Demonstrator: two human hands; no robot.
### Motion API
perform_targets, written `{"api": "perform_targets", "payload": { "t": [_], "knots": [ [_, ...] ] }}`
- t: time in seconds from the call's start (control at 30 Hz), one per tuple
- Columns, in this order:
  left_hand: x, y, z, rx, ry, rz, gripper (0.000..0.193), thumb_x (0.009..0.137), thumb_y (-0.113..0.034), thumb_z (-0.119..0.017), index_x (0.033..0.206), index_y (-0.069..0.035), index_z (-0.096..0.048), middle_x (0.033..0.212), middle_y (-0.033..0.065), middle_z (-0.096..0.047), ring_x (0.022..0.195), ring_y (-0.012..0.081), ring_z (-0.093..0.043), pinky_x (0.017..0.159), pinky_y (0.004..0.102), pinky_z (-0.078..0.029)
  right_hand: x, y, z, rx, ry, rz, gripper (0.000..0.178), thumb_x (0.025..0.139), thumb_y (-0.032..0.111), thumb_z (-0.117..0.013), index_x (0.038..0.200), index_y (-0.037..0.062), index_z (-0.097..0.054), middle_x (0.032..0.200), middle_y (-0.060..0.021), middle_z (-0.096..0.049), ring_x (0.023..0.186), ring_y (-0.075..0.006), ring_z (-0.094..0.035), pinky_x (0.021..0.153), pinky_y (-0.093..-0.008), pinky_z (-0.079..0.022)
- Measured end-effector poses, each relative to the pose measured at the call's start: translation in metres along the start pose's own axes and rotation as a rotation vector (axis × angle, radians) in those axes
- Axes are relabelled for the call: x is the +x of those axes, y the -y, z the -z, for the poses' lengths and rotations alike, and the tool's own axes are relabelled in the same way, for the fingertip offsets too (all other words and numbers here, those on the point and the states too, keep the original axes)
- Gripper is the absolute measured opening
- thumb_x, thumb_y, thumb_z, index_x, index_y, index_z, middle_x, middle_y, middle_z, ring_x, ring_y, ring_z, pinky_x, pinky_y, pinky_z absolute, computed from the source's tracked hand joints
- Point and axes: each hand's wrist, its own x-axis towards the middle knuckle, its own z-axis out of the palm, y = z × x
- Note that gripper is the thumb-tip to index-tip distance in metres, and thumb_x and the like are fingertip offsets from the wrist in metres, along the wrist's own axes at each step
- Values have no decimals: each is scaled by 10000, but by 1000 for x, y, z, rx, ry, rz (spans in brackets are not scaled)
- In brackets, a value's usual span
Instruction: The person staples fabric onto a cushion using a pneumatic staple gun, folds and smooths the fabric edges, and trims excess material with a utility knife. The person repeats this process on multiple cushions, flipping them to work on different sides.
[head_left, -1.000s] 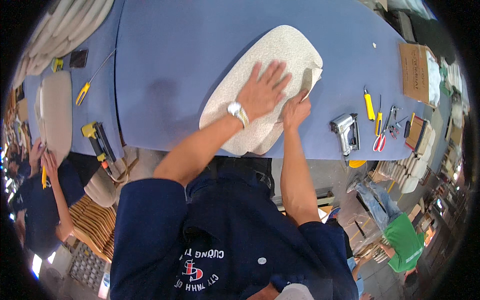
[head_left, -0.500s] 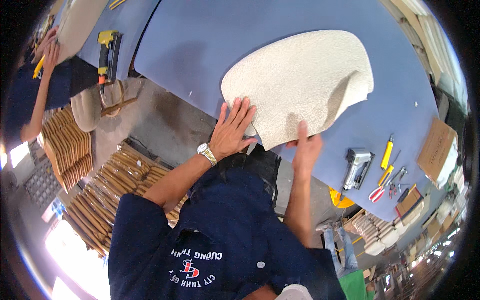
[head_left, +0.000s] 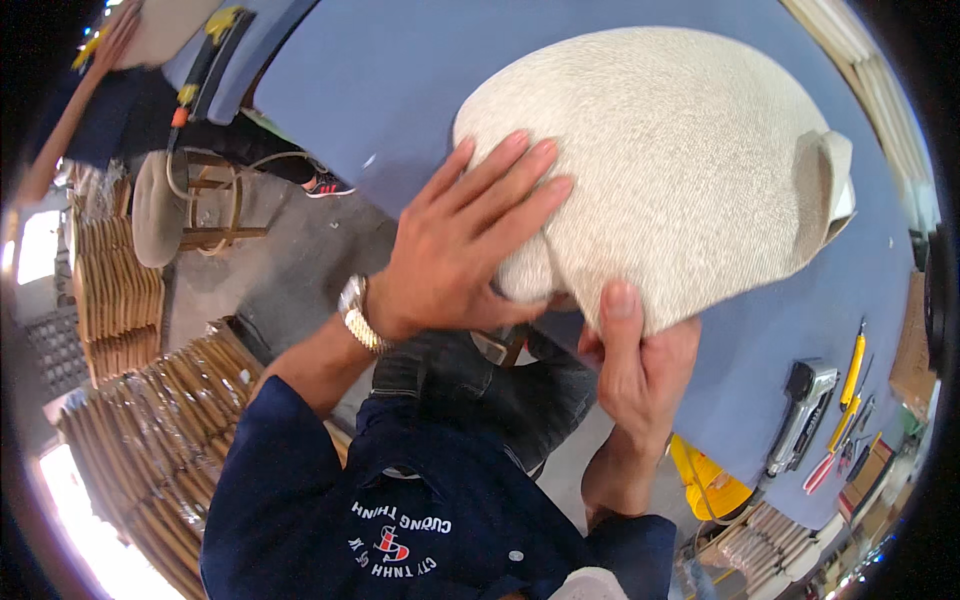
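A rounded piece of cream textured fabric lies on the blue-grey worktable, its right edge folded up with something white showing beneath. My left hand rests flat on its left side, fingers stretched out and a watch on the wrist. At the near edge my right hand grips the fabric, thumb on top and fingers tucked underneath. Whether a pad or board lies under the whole fabric is hidden.
To the right lie a silver staple gun, a yellow-handled tool and red-handled pliers. A yellow-black staple gun is at far left, near a co-worker's arm. Stacked wooden chair parts stand on the floor at left.
The fabric appears larger and closer, and its folded flap now sits further right. Both my hands are still on it; the right thumb now presses on its near edge.
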Motion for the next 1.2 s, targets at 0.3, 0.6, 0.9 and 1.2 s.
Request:
{"api": "perform_targets", "payload": {
  "t": [0.3,0.6,0.9,1.2],
  "knots": [
    [-48,41,-11,-18,-92,-168,932,818,-479,-812,1594,-143,-420,1686,104,-348,1574,302,-285,1281,546,-190,-44,-26,-62,72,-91,-164,640,1104,427,-526,621,19,-625,516,-26,-565,452,-92,-520,439,-276,-379],
    [-62,48,-17,54,-162,-242,812,908,-545,-699,1565,-131,-459,1658,53,-403,1554,257,-328,1271,511,-253,-55,-27,-82,25,-172,-174,640,1100,457,-524,641,20,-614,530,-24,-557,462,-86,-500,445,-266,-371],
    [-68,62,-25,56,-223,-280,754,906,-491,-714,1542,-150,-498,1651,48,-421,1547,291,-344,1266,520,-269,-60,-63,-100,42,-154,-74,604,1119,394,-500,657,18,-600,532,-16,-545,490,-95,-488,474,-291,-363],
    [-69,68,-19,104,-216,-357,695,860,-479,-756,1454,-156,-598,1601,55,-493,1504,359,-413,1243,569,-304,-67,-69,-108,84,-205,-71,546,1118,328,-520,690,3,-615,549,-31,-557,512,-104,-516,496,-302,-390]
  ]
}}
